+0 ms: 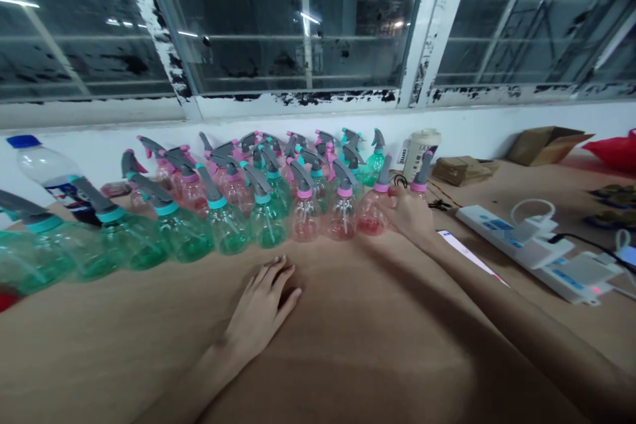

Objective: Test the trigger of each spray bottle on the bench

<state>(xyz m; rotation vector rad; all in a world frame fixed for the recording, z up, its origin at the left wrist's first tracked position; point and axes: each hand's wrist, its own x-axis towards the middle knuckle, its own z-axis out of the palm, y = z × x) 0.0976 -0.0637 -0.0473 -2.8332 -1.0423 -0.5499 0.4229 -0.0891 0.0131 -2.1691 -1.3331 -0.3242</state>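
Observation:
My right hand [413, 215] reaches to the right end of a row of spray bottles, its fingers curled and partly hidden. It closes at a pink spray bottle [372, 215] with a grey trigger head; a second pink-collared spray bottle [420, 175] rises just behind the hand, its body mostly covered. Which of the two the fingers grip is hard to see. Palm down on the tabletop, my left hand [258, 308] lies with its fingers apart and holds nothing. In front of it stand a green spray bottle [269, 222] and a pink spray bottle [305, 215], both upright with some tint at the bottom.
More green bottles [186, 235] run leftward, with several pink ones behind. A blue-capped drink bottle [50, 175] leans at the left. On the right are a paper cup [421, 151], a phone [470, 255], a power strip [527, 248] with chargers, and a cardboard box [544, 144].

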